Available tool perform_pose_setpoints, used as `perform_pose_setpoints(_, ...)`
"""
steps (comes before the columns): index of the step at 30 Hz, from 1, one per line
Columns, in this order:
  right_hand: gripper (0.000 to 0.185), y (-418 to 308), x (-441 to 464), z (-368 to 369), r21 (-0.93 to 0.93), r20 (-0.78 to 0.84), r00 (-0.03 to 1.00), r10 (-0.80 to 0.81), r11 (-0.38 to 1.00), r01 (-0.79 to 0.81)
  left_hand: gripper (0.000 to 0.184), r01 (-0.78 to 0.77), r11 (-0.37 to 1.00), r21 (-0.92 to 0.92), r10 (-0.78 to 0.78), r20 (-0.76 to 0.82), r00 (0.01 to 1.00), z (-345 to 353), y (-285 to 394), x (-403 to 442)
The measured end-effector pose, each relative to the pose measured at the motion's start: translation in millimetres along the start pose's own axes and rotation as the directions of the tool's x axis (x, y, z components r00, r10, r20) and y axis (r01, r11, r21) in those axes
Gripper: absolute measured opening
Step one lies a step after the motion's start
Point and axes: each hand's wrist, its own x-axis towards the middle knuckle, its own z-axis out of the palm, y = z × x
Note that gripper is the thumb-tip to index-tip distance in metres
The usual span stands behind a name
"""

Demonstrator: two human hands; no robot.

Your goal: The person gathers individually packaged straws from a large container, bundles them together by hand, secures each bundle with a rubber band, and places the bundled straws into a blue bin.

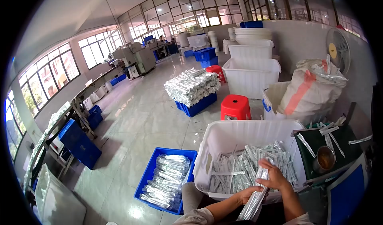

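My left hand (247, 194) is closed round a bundle of long, thin silver packets (251, 207), low in front of my body. Against the upper end of the same bundle, my right hand (275, 176) grips with its thumb and fingers. What the packets contain cannot be seen. Just beyond both hands stands a large white plastic tub (243, 130), with many loose silver packets (231, 177) lying in it at mixed angles. A blue crate (146, 178) sits on the floor to the left, holding stacked silver packets (169, 177) in rough rows.
A metal cup (324, 160) and scattered packets lie on a dark green table (348, 145) at right. A red stool (235, 107), a woven sack (309, 91) and another blue crate (197, 107), heaped with packets, stand beyond the tub. Wheelless white bins (251, 75) stack behind.
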Motion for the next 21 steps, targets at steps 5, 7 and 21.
perform_pose_setpoints(5,0.044,11,-17,5,0.287,0.383,0.893,0.235,0.889,-0.357,0.053,-0.017,1.0,-0.025,0.021,0.147,0.989,18,-15,-11)
perform_pose_setpoints(7,0.042,11,-32,6,0.274,0.39,0.887,0.247,0.889,-0.368,0.06,0.085,0.969,-0.231,-0.041,0.189,0.981,22,-24,-21)
perform_pose_setpoints(21,0.016,63,-33,-34,0.364,-0.29,0.859,0.422,0.879,-0.309,0.042,-0.135,0.944,0.301,0.173,-0.101,0.98,45,-1,-21)
